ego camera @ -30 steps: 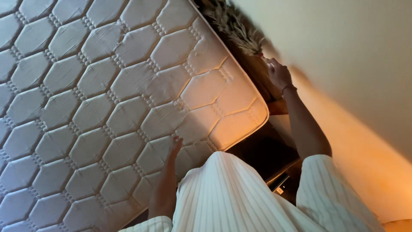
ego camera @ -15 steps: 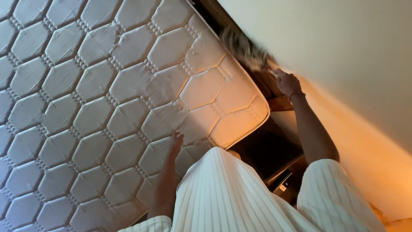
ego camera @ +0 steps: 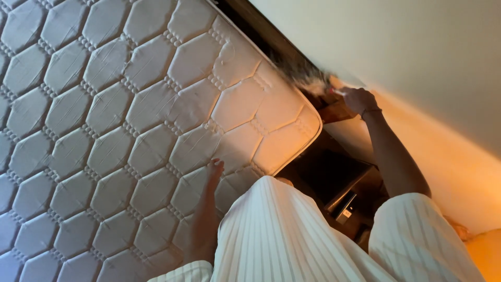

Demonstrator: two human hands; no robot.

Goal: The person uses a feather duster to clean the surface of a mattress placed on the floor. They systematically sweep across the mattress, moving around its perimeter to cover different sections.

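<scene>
Mattress (ego camera: 130, 120) with a quilted hexagon pattern serves as landmark; it fills the view, bare of bedding. Left hand (ego camera: 211, 180) lies flat on the mattress near its rounded corner, fingers together and extended, holding nothing, apparently bracing the body. Right hand (ego camera: 359, 100) reaches past that corner toward the wall (ego camera: 417, 47), closed around the handle of a small brush (ego camera: 308, 82); the bristles are motion-blurred, lying just beyond the mattress edge over the dark headboard ledge (ego camera: 261, 36). Below the corner stands a dark bedside cabinet (ego camera: 334, 177). Step in hand, as judged: sweeping dust from the gap between mattress and wall. Next move would call for keeping the grip firm, working the bristles along the ledge, and holding the left palm planted for balance.
</scene>
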